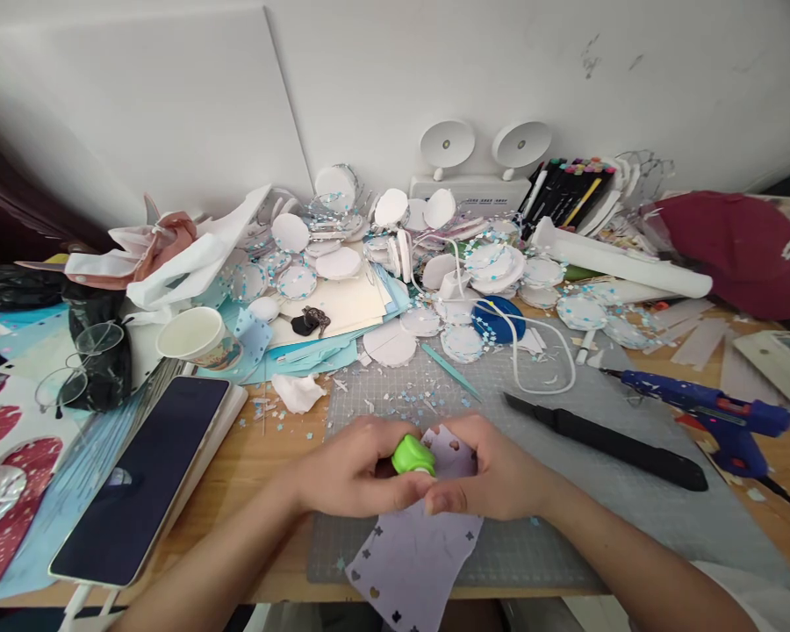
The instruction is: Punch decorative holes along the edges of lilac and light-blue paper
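Both my hands meet over a grey cutting mat (553, 518) at the desk's front edge. My left hand (352, 474) is closed around a small green hole punch (412, 456). My right hand (493, 474) is closed too, its fingers pinching the punch and a lilac paper sheet (418, 553) that runs between the hands. The sheet hangs toward me and has small shapes punched along its edges.
A phone (141, 478) lies at the left by a paper cup (194, 336) and glasses (72, 364). A black utility knife (606, 439) and blue glue gun (717, 412) lie at the right. White paper discs (388, 347), confetti and blue sheets are heaped behind the mat.
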